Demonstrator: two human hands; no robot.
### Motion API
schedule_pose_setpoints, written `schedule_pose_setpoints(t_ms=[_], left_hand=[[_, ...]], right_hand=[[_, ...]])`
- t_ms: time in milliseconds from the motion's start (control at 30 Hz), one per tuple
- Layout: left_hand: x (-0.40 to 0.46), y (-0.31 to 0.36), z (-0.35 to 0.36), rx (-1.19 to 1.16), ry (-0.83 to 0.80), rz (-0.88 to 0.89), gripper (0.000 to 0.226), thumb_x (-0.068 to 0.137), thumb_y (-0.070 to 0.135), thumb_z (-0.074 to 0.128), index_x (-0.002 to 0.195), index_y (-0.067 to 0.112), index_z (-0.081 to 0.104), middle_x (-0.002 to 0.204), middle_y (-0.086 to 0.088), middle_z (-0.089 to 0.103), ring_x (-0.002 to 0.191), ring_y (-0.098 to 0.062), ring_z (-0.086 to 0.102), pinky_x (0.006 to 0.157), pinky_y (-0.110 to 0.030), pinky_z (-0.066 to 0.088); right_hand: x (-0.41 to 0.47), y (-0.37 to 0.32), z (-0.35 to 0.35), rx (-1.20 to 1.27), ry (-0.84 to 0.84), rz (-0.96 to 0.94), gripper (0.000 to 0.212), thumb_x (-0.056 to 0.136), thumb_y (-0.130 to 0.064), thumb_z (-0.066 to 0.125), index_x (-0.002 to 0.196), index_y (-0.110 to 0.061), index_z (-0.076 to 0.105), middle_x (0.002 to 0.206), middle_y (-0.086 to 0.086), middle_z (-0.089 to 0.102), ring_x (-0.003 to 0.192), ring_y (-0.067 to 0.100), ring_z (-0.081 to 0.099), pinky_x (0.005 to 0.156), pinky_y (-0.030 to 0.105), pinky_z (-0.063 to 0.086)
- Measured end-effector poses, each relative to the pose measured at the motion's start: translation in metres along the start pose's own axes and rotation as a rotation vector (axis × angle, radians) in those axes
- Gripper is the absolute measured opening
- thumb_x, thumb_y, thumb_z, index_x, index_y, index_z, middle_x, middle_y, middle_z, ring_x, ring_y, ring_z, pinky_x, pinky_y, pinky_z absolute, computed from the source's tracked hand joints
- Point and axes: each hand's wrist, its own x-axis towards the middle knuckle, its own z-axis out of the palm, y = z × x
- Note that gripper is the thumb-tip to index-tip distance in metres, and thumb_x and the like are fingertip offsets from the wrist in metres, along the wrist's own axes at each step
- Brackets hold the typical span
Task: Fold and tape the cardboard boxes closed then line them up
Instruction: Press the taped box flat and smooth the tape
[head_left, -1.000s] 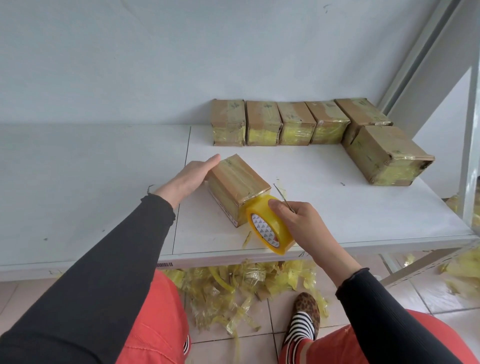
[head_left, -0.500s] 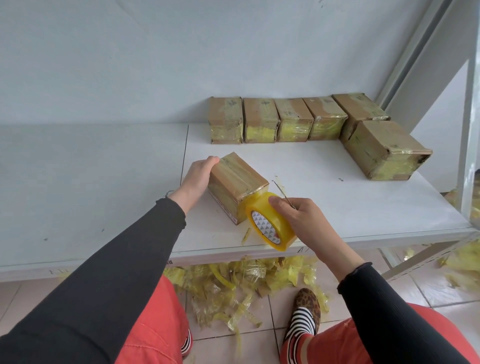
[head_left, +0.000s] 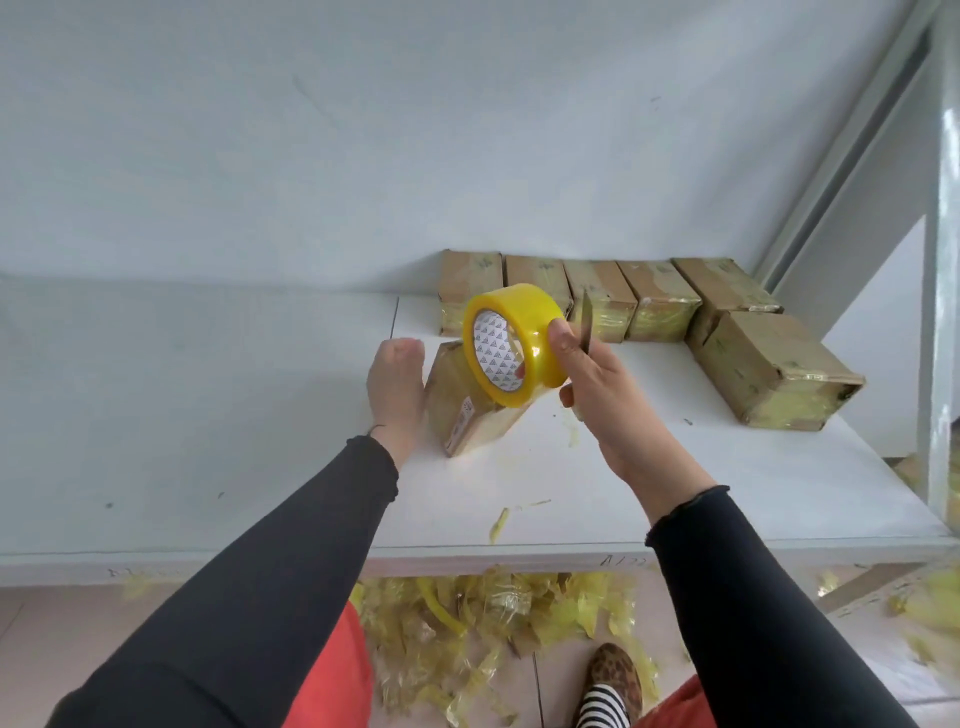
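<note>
1. The right hand grips a yellow tape roll, thumb on its outer face and fingers through the core, with a thin blade held upright alongside.
2. The left hand lies flat, fingers straight, against the left side of the cardboard box being worked on the white table.
3. Six taped boxes stand at the back: five in a row along the wall, one in front at the right end.
4. The right forearm is raised, holding the roll above the box.
5. Yellow tape scraps litter the floor.
</note>
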Motion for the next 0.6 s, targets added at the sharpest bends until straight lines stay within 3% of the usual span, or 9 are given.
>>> schedule_pose_setpoints(t_ms=[67, 133, 200, 267, 333, 400, 433, 533, 600], left_hand=[[-0.008, 0.014, -0.011, -0.281, -0.073, 0.104, 0.027, 0.099, 0.047, 0.053, 0.105, 0.022, 0.06, 0.111, -0.002, 0.06, 0.104, -0.02, 0.058, 0.095, -0.036, 0.048], [-0.013, 0.014, -0.021, -0.376, -0.325, 0.192, 0.059, 0.083, 0.068, 0.058, 0.13, 0.034, 0.056, 0.132, 0.008, 0.058, 0.12, -0.007, 0.056, 0.102, -0.02, 0.046], [-0.018, 0.007, -0.027, -0.233, -0.492, 0.315, 0.088, 0.074, 0.064, 0.074, 0.15, 0.041, 0.037, 0.147, 0.013, 0.048, 0.127, 0.002, 0.052, 0.103, -0.013, 0.043], [-0.019, 0.006, -0.032, -0.17, -0.527, 0.355, 0.096, 0.068, 0.053, 0.086, 0.144, 0.059, 0.027, 0.144, 0.021, 0.045, 0.12, 0.011, 0.053, 0.096, -0.008, 0.044], [-0.016, 0.005, -0.034, -0.158, -0.499, 0.374, 0.093, 0.068, 0.043, 0.089, 0.135, 0.065, 0.028, 0.14, 0.02, 0.047, 0.117, 0.014, 0.053, 0.097, -0.011, 0.044], [-0.012, 0.002, -0.034, -0.137, -0.469, 0.366, 0.091, 0.066, 0.042, 0.09, 0.137, 0.06, 0.036, 0.138, 0.015, 0.053, 0.119, 0.008, 0.055, 0.105, -0.024, 0.048], [-0.01, 0.0, -0.034, -0.124, -0.464, 0.35, 0.092, 0.065, 0.045, 0.091, 0.14, 0.054, 0.039, 0.137, 0.013, 0.055, 0.121, 0.004, 0.056, 0.108, -0.032, 0.049], [-0.007, -0.003, -0.033, -0.109, -0.476, 0.319, 0.101, 0.062, 0.048, 0.09, 0.149, 0.038, 0.039, 0.137, 0.011, 0.056, 0.123, -0.001, 0.056, 0.11, -0.04, 0.05], [-0.006, -0.003, -0.032, -0.099, -0.469, 0.301, 0.103, 0.06, 0.05, 0.089, 0.15, 0.036, 0.039, 0.137, 0.01, 0.055, 0.122, -0.001, 0.056, 0.11, -0.041, 0.05]], right_hand=[[0.015, -0.008, 0.009, -0.039, 0.006, 0.011, 0.028, 0.108, -0.043, 0.044, 0.089, -0.029, 0.059, 0.061, -0.025, 0.057, 0.052, -0.014, 0.051, 0.053, 0.003, 0.037], [0.027, -0.014, 0.015, -0.054, -0.001, 0.011, 0.03, 0.108, -0.047, 0.044, 0.086, -0.031, 0.057, 0.06, -0.025, 0.054, 0.052, -0.012, 0.051, 0.05, 0.003, 0.036], [0.036, -0.02, 0.021, -0.05, -0.015, 0.018, 0.033, 0.108, -0.048, 0.043, 0.083, -0.029, 0.056, 0.054, -0.025, 0.056, 0.051, -0.008, 0.051, 0.05, 0.007, 0.036], [0.041, -0.018, 0.025, -0.042, -0.049, 0.043, 0.036, 0.107, -0.051, 0.042, 0.089, -0.025, 0.06, 0.055, -0.023, 0.059, 0.048, -0.005, 0.051, 0.057, 0.017, 0.038], [0.044, -0.01, 0.027, -0.036, -0.087, 0.044, 0.037, 0.107, -0.052, 0.041, 0.106, -0.024, 0.065, 0.076, -0.019, 0.068, 0.063, -0.001, 0.059, 0.067, 0.026, 0.046], [0.044, 0.001, 0.027, -0.026, -0.123, 0.051, 0.036, 0.108, -0.048, 0.041, 0.116, -0.023, 0.066, 0.103, -0.01, 0.072, 0.09, 0.004, 0.066, 0.085, 0.033, 0.055], [0.041, 0.005, 0.027, -0.015, -0.136, 0.056, 0.034, 0.109, -0.044, 0.041, 0.119, -0.022, 0.065, 0.111, -0.009, 0.073, 0.098, 0.004, 0.069, 0.089, 0.028, 0.057], [0.034, 0.003, 0.027, -0.003, -0.133, 0.025, 0.029, 0.11, -0.034, 0.041, 0.119, -0.019, 0.064, 0.109, -0.009, 0.075, 0.098, 0.0, 0.071, 0.083, 0.018, 0.054], [0.026, -0.002, 0.026, -0.008, -0.091, -0.022, 0.031, 0.11, -0.038, 0.04, 0.115, -0.021, 0.065, 0.104, -0.011, 0.074, 0.097, 0.004, 0.068, 0.089, 0.03, 0.056]])
